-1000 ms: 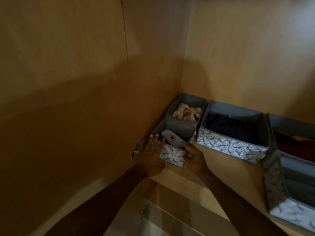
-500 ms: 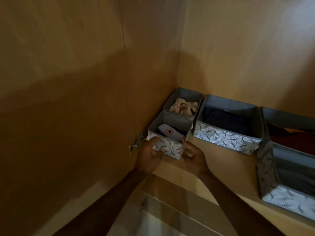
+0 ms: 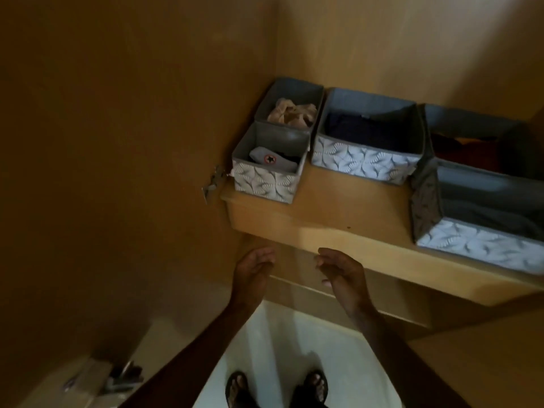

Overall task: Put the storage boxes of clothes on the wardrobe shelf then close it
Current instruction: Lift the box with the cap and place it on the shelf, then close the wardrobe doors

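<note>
Head view: five fabric storage boxes are seen on the wardrobe shelf (image 3: 338, 219). At 11 o'clock in the frame, a small front box (image 3: 266, 178) is set at the shelf's left end, a grey cloth with a star badge (image 3: 272, 161) lying in it. Directly behind it, touching, a second small box (image 3: 290, 104) is filled with pale crumpled fabric. At 1 o'clock, just beside these, a wide box (image 3: 368, 136) of dark clothes is placed. At 2 o'clock a rear box (image 3: 477, 134) with reddish clothing is partly hidden by a large box (image 3: 482, 219) at 3 o'clock, near the shelf's front edge. A metal hinge (image 3: 213, 184) is fixed to the side wall at 10 o'clock. Below the shelf, the left hand (image 3: 254, 272) and right hand (image 3: 341, 275) are held apart, fingers loosely spread, nothing gripped, clear of every box. Sandalled feet (image 3: 276, 387) are seen at 6 o'clock.
</note>
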### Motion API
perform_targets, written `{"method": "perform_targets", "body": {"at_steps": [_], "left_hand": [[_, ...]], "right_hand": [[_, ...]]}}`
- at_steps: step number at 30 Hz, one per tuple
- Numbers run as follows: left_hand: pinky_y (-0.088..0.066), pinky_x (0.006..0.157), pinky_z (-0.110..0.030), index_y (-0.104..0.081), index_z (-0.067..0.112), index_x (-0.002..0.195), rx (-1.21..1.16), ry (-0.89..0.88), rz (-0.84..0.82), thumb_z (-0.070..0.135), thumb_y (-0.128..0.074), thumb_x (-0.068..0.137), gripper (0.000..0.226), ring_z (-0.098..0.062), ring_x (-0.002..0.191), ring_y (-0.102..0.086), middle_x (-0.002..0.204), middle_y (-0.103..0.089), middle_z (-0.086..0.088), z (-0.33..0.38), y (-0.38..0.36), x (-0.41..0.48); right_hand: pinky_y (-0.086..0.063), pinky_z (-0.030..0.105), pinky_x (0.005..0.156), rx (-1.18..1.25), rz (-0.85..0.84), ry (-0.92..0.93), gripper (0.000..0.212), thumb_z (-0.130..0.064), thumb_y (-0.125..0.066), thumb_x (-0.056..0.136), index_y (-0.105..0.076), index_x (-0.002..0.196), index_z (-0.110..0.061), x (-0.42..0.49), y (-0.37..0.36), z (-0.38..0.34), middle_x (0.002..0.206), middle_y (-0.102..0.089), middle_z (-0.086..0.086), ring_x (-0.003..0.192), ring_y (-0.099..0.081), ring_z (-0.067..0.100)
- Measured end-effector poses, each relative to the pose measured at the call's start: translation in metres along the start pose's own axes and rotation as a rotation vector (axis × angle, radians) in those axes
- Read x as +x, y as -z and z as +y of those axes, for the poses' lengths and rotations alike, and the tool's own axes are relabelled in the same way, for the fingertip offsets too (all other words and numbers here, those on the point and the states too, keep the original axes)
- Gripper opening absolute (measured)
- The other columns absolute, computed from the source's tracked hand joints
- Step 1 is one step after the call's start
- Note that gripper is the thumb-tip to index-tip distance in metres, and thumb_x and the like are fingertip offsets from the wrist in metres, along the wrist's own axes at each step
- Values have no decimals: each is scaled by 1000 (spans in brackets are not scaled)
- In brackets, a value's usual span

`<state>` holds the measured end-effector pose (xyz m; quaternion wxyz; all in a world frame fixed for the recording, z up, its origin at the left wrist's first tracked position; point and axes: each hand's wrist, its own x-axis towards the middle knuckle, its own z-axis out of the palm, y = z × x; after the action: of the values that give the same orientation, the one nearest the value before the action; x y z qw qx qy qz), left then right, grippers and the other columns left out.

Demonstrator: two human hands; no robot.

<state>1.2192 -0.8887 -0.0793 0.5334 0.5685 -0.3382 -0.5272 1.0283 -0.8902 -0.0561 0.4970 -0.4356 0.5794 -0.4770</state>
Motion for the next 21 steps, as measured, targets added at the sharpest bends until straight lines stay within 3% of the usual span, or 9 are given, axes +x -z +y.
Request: {"method": "perform_targets", "body": {"at_steps": [2, 5, 7, 10, 15, 21], "left_hand": [[-46, 64, -8, -65, 5, 104, 40, 28, -14, -12, -56, 87, 26, -1, 79, -65, 95, -69, 0, -11, 0, -24], [-45, 65, -7, -65, -3, 106, 94, 31, 23, -12, -56, 86, 23, -7, 80, -65, 98, -70, -11, -25, 4, -67], [-46, 65, -8, -65, -7, 105, 114, 28, 51, -14, -56, 85, 23, -1, 76, -65, 103, -68, -18, -32, 10, -87], [-48, 60, -10, -63, -14, 105, 72, 45, 148, -16, -56, 85, 21, 0, 70, -65, 95, -67, -17, -39, 12, -140], [-48, 64, -13, -68, 15, 99, 112, 100, 287, 1, -58, 90, 19, -16, 85, -66, 98, -73, -5, -57, 16, -215], [-48, 68, -15, -66, 9, 110, 128, 104, 376, 1, -55, 91, 24, -18, 89, -68, 99, -74, -5, -75, 16, -328]], "right_hand": [[-49, 26, 58, -36, -14, -33, 20, 2, -64, 86, -70, 101, -8, -21, 10, 14, 89, -72, 11, 77, -65, 19], [-48, 21, 55, -64, -102, -48, 20, 2, -65, 85, -71, 94, -15, -52, 24, 27, 82, -73, 2, 73, -64, 15], [-50, 21, 60, -98, -137, -50, 22, -1, -67, 85, -72, 90, -21, -63, 30, 36, 82, -74, -3, 75, -66, 13], [-52, 23, 67, -139, -260, -60, 19, -6, -69, 85, -73, 90, -24, -89, 45, 44, 86, -74, -3, 80, -68, 10], [-50, 17, 69, -167, -411, -73, 17, -12, -66, 88, -72, 104, -13, -132, 58, 63, 92, -73, 0, 84, -68, 6], [-49, 20, 73, -205, -541, -97, 18, -17, -68, 87, -71, 105, -21, -216, 78, 92, 99, -74, -3, 93, -69, 9]]}}
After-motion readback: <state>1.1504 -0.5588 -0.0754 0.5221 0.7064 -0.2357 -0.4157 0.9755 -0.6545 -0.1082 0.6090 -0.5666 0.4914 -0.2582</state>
